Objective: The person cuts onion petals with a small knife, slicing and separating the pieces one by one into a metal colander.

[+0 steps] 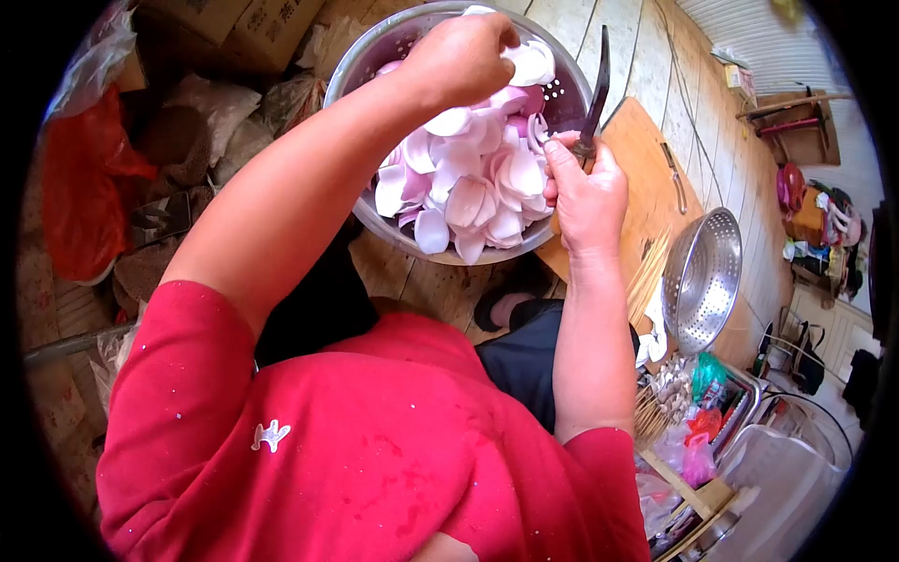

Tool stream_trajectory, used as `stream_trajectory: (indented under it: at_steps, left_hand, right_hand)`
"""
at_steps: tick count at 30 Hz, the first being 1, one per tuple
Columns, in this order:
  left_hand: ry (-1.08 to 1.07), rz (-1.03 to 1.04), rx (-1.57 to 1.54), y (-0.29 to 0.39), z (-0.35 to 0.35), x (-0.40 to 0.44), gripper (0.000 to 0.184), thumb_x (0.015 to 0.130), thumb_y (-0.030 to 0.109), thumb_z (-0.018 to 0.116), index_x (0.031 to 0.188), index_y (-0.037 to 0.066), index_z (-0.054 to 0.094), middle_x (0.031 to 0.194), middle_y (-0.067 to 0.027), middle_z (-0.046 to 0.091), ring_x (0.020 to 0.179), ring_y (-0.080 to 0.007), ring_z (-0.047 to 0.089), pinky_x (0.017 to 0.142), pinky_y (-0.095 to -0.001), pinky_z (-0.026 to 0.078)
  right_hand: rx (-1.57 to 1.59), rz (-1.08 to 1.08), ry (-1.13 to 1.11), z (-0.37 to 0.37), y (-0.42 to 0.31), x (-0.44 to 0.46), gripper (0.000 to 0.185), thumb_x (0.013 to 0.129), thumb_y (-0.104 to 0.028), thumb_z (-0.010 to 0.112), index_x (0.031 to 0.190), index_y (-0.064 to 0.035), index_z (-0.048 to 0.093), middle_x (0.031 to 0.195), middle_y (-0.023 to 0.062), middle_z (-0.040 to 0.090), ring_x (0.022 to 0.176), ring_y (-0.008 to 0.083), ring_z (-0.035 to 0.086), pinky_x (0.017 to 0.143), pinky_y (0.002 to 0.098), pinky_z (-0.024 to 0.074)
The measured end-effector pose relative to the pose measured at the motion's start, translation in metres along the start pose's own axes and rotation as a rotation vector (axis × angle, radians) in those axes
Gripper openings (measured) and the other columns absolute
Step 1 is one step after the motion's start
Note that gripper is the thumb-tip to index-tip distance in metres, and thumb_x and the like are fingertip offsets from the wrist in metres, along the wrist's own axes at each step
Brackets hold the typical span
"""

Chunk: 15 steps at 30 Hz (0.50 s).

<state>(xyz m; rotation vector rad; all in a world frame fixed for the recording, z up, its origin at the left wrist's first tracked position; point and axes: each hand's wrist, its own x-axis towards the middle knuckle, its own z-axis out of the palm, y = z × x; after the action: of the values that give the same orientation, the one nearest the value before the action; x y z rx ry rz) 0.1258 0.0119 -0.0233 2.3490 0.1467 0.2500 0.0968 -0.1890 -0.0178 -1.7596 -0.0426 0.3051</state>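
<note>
A metal colander full of pale pink and white petal-like pieces stands in front of me. Over its far part is my left hand, fingers curled downward beside white pieces; what they hold, if anything, is hidden. At the colander's right rim, my right hand grips a knife by its handle, the dark curved blade pointing up and away from me. A few thin pieces lie close to the fingertips of that hand.
To the right are a wooden board with a small knife, thin sticks and an empty metal colander. A red bag and cardboard boxes are at the left. Plastic bags lie at the lower right.
</note>
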Motion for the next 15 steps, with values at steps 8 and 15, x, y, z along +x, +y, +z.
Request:
stream_trajectory:
  at_steps: [8, 15]
  left_hand:
    - [-0.156, -0.075, 0.314, -0.022, 0.046, 0.046, 0.04, 0.082, 0.015, 0.058, 0.121, 0.009, 0.06, 0.107, -0.0187, 0.068, 0.098, -0.0368, 0.065, 0.086, -0.0456, 0.051]
    - [0.06, 0.063, 0.403, -0.022, 0.042, 0.044, 0.023, 0.078, 0.018, 0.061, 0.098, 0.006, 0.064, 0.091, -0.0171, 0.068, 0.088, -0.0359, 0.066, 0.08, -0.047, 0.052]
  right_hand:
    - [-0.057, -0.029, -0.019, 0.0, -0.001, -0.009, 0.01, 0.087, -0.009, 0.069, 0.09, -0.0025, 0.062, 0.068, -0.0036, 0.059, 0.056, 0.0027, 0.052, 0.051, 0.0207, 0.0415]
    - [0.002, -0.032, -0.049, -0.001, -0.002, -0.011, 0.01, 0.086, -0.009, 0.069, 0.091, -0.0031, 0.062, 0.07, -0.0031, 0.061, 0.062, 0.0026, 0.054, 0.056, 0.0209, 0.0445]
